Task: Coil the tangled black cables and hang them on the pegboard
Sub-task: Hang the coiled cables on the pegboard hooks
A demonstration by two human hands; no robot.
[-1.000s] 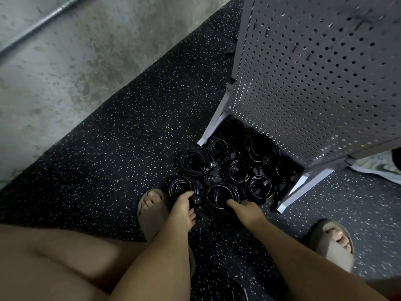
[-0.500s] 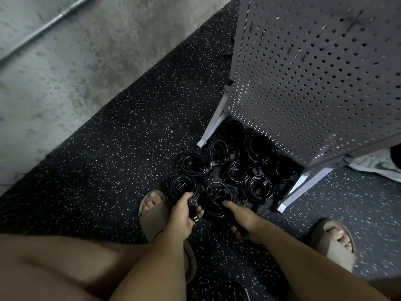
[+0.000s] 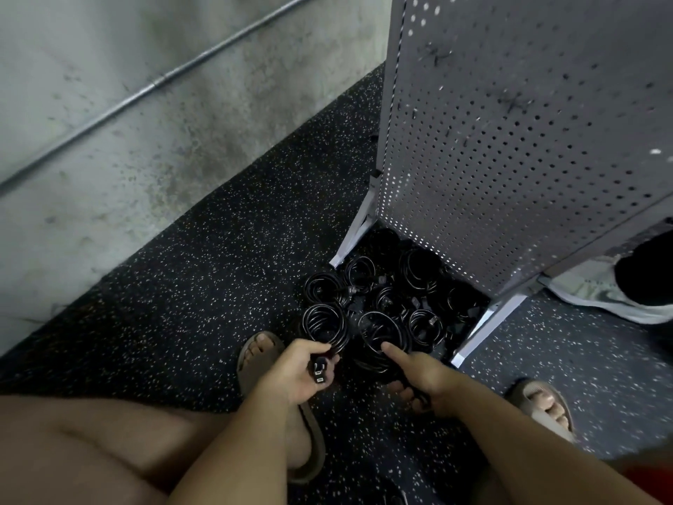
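Observation:
Several coiled black cables (image 3: 386,286) lie bunched on the floor at the foot of a grey pegboard stand (image 3: 510,147). My left hand (image 3: 295,369) grips the nearest left coil (image 3: 324,324) at its near edge, with its plug ends in my palm. My right hand (image 3: 422,377) holds the neighbouring coil (image 3: 378,335): the index finger points straight through its loop while the other fingers curl round the cable below. Both coils are lifted slightly toward me.
The pegboard's white feet (image 3: 488,326) flank the cable pile. A concrete wall with a metal pipe (image 3: 153,85) runs along the left. My sandalled feet (image 3: 262,355) stand on the speckled black floor; another person's shoe (image 3: 601,293) shows at the right.
Both hands have drawn back toward me, each bringing a coil along. The camera has risen, showing more of the pegboard.

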